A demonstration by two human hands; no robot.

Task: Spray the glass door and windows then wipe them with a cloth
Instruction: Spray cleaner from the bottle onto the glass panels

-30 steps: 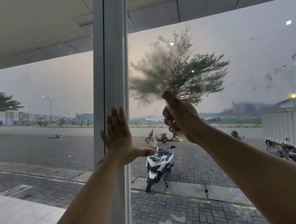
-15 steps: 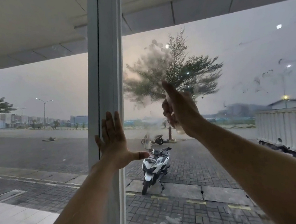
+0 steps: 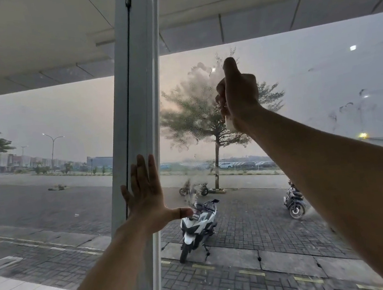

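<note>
Two hands reach up to a large window: the left hand (image 3: 147,199) lies flat, fingers straight, on the white window frame (image 3: 139,90), while the right hand (image 3: 240,94) is clenched around a small spray bottle (image 3: 228,124), mostly hidden in the fist, held close to the glass pane (image 3: 326,102). A patch of droplets (image 3: 188,113) clouds the glass just left of the bottle. A white scooter (image 3: 196,227) stands outside.

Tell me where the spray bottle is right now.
In the head view, the spray bottle is mostly hidden inside the right hand, held up at the right glass pane just right of the misted patch.
</note>
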